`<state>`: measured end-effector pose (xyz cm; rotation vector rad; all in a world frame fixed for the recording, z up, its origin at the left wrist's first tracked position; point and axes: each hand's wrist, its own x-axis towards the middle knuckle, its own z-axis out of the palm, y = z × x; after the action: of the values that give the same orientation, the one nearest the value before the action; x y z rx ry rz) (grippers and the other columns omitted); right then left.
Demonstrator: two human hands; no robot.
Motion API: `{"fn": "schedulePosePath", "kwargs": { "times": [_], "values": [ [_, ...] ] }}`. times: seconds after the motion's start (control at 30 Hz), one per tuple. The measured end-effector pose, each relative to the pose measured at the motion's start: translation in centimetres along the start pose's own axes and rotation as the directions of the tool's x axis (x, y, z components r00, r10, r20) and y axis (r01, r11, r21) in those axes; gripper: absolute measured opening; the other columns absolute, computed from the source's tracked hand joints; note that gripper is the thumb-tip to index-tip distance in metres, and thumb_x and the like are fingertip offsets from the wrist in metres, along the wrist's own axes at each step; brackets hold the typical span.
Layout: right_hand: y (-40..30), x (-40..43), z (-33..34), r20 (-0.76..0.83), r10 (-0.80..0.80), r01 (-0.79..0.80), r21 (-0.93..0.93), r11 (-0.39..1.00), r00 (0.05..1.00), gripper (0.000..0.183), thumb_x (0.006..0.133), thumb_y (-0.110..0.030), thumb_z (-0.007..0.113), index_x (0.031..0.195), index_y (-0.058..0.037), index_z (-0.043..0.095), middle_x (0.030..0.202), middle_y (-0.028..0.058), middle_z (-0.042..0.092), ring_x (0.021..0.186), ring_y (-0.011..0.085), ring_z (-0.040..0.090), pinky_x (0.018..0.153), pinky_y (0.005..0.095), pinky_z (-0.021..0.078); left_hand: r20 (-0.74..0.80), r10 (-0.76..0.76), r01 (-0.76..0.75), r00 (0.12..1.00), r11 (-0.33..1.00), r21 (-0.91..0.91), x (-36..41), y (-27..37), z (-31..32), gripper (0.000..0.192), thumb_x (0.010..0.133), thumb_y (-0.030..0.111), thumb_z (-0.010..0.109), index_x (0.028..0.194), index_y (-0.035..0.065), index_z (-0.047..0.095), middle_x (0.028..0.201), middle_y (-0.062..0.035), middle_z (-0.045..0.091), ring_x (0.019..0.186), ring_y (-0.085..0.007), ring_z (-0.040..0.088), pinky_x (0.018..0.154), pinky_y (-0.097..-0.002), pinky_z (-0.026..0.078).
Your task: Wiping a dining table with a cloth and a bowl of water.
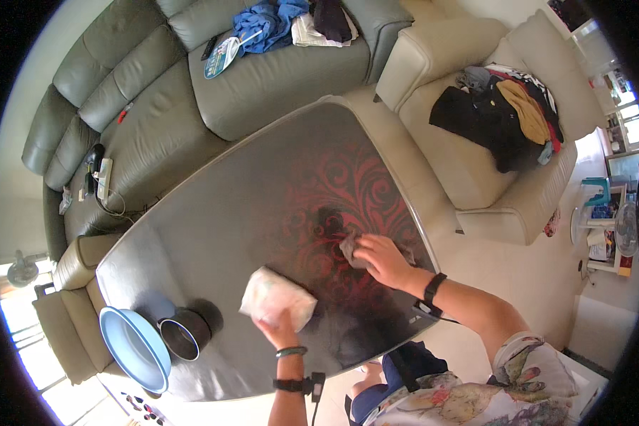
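My left hand [280,326] grips the near edge of a pale, soft packet [278,295], slightly blurred, over the table's middle. Its contents cannot be made out. Under the fingers of my right hand [386,261] a crumpled grey-brown cloth [353,249] is pressed against the tabletop. Beneath both hands spreads a dark glossy table [207,223] with a red scroll pattern [359,186] towards its right end. A small dark patch [327,221] shows just beyond the cloth.
At the table's left end stand a light blue plastic basin [136,349] and a dark pot-like container [183,334]. A grey leather sofa [282,80] runs along the far side, holding clothes and a hand fan [222,58]. On the right, a beige armchair [442,170] bears piled clothes [490,122].
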<state>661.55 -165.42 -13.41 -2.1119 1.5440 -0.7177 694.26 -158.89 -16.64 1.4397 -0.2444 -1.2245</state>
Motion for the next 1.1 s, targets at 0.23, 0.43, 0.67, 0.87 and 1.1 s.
{"fn": "schedulePosePath", "kwargs": {
  "times": [0.23, 0.43, 0.67, 0.87, 1.1],
  "values": [
    [5.6, 10.3, -2.0, -0.127, -0.023, 0.006, -0.131, 0.991, 0.992, 0.031, 0.069, -0.001, 0.063, 0.098, -0.0054, 0.053, 0.097, 0.0150, 0.053, 0.093, 0.0366, 0.051, 0.081, 0.0473, 0.0420, -0.213, 0.074, -0.004, 0.974, 0.951, 0.310, 2.2, 5.9, 4.1, 0.080, 0.090, 0.029, 0.061, 0.148, 0.0110, 0.010, 0.146, -0.0148, 0.028, 0.128, -0.0259, 0.036, 0.107, -0.0445, 0.030],
    [9.1, 15.7, -1.2, -0.479, -0.018, -0.063, -0.153, 0.986, 0.878, 0.031, 0.073, 0.001, 0.059, 0.103, -0.0048, 0.053, 0.099, 0.0165, 0.055, 0.096, 0.0372, 0.052, 0.082, 0.0465, 0.0428, -0.047, 0.249, -0.200, 0.967, 0.864, 0.462, -2.2, 3.6, 7.9, 0.081, 0.088, 0.029, 0.059, 0.148, 0.0076, 0.010, 0.153, -0.0223, 0.010, 0.140, -0.0310, 0.019, 0.110, -0.0449, 0.024],
    [1.6, 0.5, -0.6, 0.074, 0.022, -0.022, 0.003, 1.000, 0.997, 0.044, 0.072, 0.000, 0.064, 0.114, -0.0066, 0.054, 0.123, 0.0174, 0.051, 0.121, 0.0374, 0.045, 0.102, 0.0488, 0.0365, 0.462, 0.364, -0.458, 0.809, -0.102, 0.883, -1.3, 1.4, 11.8, 0.088, 0.082, 0.030, 0.064, 0.149, 0.0062, 0.013, 0.151, -0.0314, 0.001, 0.139, -0.0475, 0.012, 0.109, -0.0564, 0.020],
    [9.1, 12.6, -1.3, -0.268, 0.014, -0.062, -0.173, 0.983, 0.963, 0.042, 0.075, -0.003, 0.063, 0.115, -0.0060, 0.054, 0.121, 0.0172, 0.053, 0.121, 0.0383, 0.045, 0.101, 0.0483, 0.0370, 0.771, 0.411, -0.719, 0.487, -0.312, 0.621, -1.2, -0.1, 11.5, 0.072, 0.084, 0.030, 0.062, 0.143, 0.0062, 0.028, 0.150, -0.0304, 0.011, 0.139, -0.0480, 0.012, 0.109, -0.0590, 0.019],
    [9.8, 17.2, -1.2, -0.436, -0.050, 0.011, -0.091, 0.996, 0.898, 0.031, 0.073, -0.001, 0.061, 0.103, -0.0064, 0.055, 0.102, 0.0153, 0.056, 0.096, 0.0359, 0.053, 0.083, 0.0458, 0.0432, 0.531, 0.024, -0.498, 0.847, -0.312, 0.809, -1.3, -1.4, 9.7, 0.083, 0.085, 0.041, 0.058, 0.147, 0.0019, 0.018, 0.153, -0.0278, 0.006, 0.142, -0.0420, 0.004, 0.113, -0.0537, 0.009]
  ]
}}
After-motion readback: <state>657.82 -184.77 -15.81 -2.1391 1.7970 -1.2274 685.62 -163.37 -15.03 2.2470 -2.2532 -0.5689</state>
